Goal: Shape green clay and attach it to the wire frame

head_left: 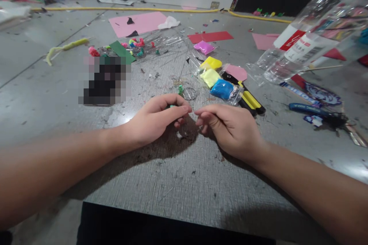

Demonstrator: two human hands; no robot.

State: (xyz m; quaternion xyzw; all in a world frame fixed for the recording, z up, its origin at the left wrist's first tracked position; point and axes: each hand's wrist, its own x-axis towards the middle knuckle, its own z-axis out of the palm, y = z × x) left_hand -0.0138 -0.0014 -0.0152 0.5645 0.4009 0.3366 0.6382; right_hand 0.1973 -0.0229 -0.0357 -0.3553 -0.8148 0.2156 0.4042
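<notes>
Over the middle of the grey table, my left hand [156, 118] has its thumb and forefinger pinched together, and a bit of green shows between its fingers. My right hand [234, 128] is closed in a pinch just beside it, the fingertips almost meeting. Whatever the right fingers hold is too small to make out. Just beyond the hands lie a small green piece [180, 89] and a thin wire ring [189, 93]. Bags of blue clay [222, 89] and pale yellow clay [210, 77] rest past my right hand, next to a yellow and black cutter [250, 101].
Two plastic bottles [299, 48] lean at the right, near keychains [323, 111]. A pixelated dark object [105, 80] is at the left. Behind are a green card [122, 52], pink paper [136, 23], red paper [211, 37] and a yellow cable [129, 8].
</notes>
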